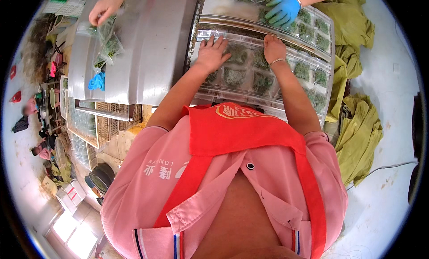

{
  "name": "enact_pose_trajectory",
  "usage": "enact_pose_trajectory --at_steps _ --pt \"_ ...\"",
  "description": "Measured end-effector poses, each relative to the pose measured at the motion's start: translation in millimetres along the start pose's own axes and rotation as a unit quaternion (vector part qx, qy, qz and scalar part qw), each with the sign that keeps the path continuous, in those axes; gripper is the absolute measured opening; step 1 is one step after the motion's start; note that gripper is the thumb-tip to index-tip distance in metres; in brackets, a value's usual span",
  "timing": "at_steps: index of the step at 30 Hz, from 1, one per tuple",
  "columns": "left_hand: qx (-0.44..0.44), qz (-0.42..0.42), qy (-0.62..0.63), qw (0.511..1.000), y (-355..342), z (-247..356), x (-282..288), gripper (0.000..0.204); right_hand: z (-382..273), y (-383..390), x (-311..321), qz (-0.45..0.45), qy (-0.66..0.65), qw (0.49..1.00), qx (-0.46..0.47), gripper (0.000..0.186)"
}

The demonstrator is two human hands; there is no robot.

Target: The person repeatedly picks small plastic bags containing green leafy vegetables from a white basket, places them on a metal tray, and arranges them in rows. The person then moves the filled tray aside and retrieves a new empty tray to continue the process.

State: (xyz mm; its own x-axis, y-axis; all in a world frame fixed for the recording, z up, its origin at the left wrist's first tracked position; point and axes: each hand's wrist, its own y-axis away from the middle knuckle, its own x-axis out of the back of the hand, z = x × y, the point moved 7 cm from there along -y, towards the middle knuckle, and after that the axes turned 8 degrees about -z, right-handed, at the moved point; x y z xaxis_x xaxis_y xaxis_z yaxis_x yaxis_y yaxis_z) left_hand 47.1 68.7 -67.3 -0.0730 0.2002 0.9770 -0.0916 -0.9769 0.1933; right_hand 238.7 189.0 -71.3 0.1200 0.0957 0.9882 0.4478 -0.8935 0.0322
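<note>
Greens [238, 56] lie packed; between left grip [213, 54] and right grip [275, 50].

Print in two spots. Pink shirt [129, 187], left of centre: white lettering [161, 169], two Chinese characters plus a short Latin-letter word, upside down, beside a white logo [182, 170]. Red apron [241, 138], centre: gold-edged emblem [239, 111] with pale characters, partly curved away.
</note>
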Motion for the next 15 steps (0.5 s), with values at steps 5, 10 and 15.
enact_pose_trajectory --at_steps 5,10,15 --pt "0.002 0.005 0.01 1.0 1 -3 1 0.06 -8 12 12 0.067 -0.022 0.997 -0.025 0.017" --pt "0.031 -0.002 0.007 0.999 12 -5 -4 0.063 -45 51 23 0.139 -0.077 0.981 0.111 0.029" --pt "0.01 -0.038 -0.003 0.999 13 -5 -1 0.064 -49 42 8 0.119 -0.045 0.986 0.107 0.027"
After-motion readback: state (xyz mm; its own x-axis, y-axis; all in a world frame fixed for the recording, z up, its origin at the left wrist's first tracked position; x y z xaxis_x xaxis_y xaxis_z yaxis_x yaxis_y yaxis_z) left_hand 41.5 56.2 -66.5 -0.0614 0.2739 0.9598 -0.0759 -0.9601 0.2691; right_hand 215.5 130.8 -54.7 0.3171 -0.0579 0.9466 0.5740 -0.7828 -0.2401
